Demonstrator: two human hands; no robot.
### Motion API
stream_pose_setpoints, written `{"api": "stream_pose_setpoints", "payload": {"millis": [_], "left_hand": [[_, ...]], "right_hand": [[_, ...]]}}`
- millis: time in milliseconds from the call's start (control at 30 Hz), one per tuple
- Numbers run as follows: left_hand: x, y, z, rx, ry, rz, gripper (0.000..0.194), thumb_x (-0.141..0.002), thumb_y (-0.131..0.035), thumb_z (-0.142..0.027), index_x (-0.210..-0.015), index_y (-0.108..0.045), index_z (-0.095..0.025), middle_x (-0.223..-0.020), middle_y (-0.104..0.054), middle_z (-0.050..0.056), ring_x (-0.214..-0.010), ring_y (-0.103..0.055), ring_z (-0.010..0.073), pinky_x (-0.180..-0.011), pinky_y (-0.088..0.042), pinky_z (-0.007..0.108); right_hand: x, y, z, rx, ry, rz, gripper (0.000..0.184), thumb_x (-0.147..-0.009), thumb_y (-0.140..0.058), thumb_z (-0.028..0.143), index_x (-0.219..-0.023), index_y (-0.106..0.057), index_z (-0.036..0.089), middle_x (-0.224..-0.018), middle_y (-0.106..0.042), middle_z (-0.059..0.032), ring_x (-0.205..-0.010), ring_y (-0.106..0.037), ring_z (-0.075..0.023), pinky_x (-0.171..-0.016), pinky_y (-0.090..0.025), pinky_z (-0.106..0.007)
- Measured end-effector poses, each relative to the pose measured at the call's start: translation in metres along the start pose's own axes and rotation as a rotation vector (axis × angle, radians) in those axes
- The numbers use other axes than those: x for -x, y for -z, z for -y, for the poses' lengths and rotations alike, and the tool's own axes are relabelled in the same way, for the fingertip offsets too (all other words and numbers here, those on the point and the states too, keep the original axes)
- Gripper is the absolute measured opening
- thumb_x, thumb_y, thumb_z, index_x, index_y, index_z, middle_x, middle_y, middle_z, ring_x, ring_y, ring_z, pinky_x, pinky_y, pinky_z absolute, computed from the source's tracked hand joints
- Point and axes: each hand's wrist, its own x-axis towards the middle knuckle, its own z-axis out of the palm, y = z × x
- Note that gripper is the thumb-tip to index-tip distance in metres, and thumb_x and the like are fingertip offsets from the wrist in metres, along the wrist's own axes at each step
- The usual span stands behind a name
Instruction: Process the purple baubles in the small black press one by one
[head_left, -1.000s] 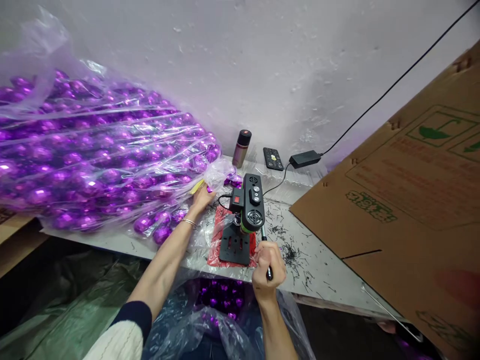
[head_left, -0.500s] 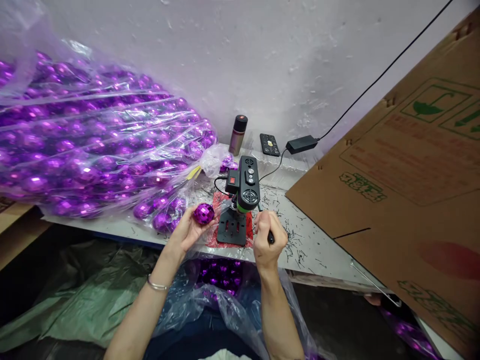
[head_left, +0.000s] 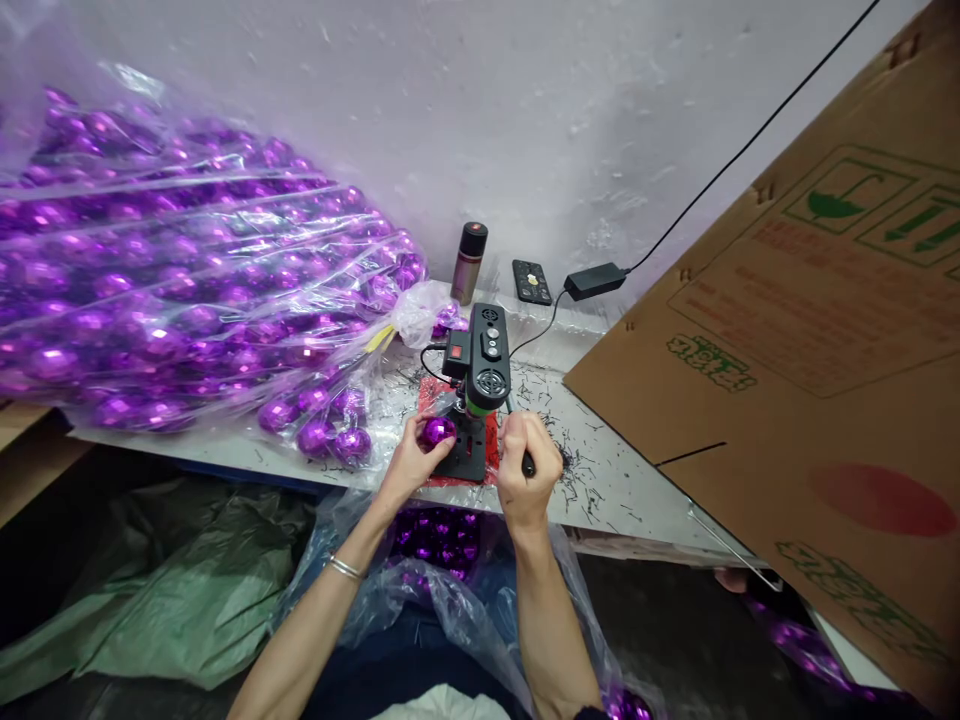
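purple ball [head_left: 439, 431]: round and faceted, so no long axis shows and no way it points can be told; it is at the left side of the base plate [head_left: 466, 462], near the foot of the black press.
press head [head_left: 489, 352]: long axis runs from the wearer's side back toward the wall, near end overhanging the base plate.
black handle [head_left: 529, 464]: slants from the right side of the press toward the wearer.
change: half a second ago the ball sat on a more open palm, left of the plate; now it has come in to the plate's edge and the hand has curled round it. the right hand is at the handle in both.
ball in grip: between thumb and fingers at the tips of the left hand [head_left: 411, 460], thumb on the near right side, fingers on the left.
left grip: narrowed to the ball's width, holding it.
right grip: the right hand [head_left: 530, 462] is a closed fist round the handle.
under the press: red sheet [head_left: 491, 440] on the table [head_left: 622, 495], dark scraps [head_left: 581, 485] strewn to the right.
left: clear bag [head_left: 421, 312] of many purple balls.
behind: bottle [head_left: 467, 265], phone [head_left: 532, 283], black adapter [head_left: 595, 281].
right: large tilted carton [head_left: 787, 350].
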Motion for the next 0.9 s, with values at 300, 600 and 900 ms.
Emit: {"api": "stream_pose_setpoints", "payload": {"millis": [300, 600, 900], "left_hand": [[-0.007, -0.007, 0.012, -0.554, -0.366, 0.132, 0.06, -0.083, -0.078, -0.037, -0.136, -0.058, -0.016, -0.132, -0.069, 0.017, -0.129, -0.063, 0.0342, -0.112, -0.049, 0.053], [-0.004, -0.006, 0.005, -0.31, -0.245, 0.076, 0.057, -0.072, -0.088, -0.038, -0.123, -0.067, -0.023, -0.131, -0.07, 0.012, -0.131, -0.061, 0.036, -0.117, -0.043, 0.051], [-0.027, 0.007, 0.003, 0.113, 0.06, 0.121, 0.051, -0.077, -0.082, -0.04, -0.117, -0.062, -0.018, -0.117, -0.075, 0.011, -0.118, -0.068, 0.0253, -0.112, -0.045, 0.042]], "right_hand": [[0.003, 0.001, -0.001, -0.003, 0.013, 0.002, 0.032, -0.103, -0.044, 0.019, -0.071, -0.048, 0.022, -0.067, -0.05, 0.0028, -0.063, -0.049, -0.01, -0.061, -0.039, -0.027], [0.006, 0.001, -0.004, 0.007, 0.041, 0.002, 0.029, -0.101, -0.044, 0.014, -0.073, -0.05, 0.022, -0.069, -0.053, 0.0025, -0.065, -0.052, -0.011, -0.062, -0.04, -0.027], [0.009, 0.0, -0.006, 0.0, 0.044, -0.003, 0.028, -0.101, -0.045, 0.013, -0.074, -0.048, 0.022, -0.069, -0.051, 0.003, -0.065, -0.051, -0.0106, -0.062, -0.039, -0.027]]}}
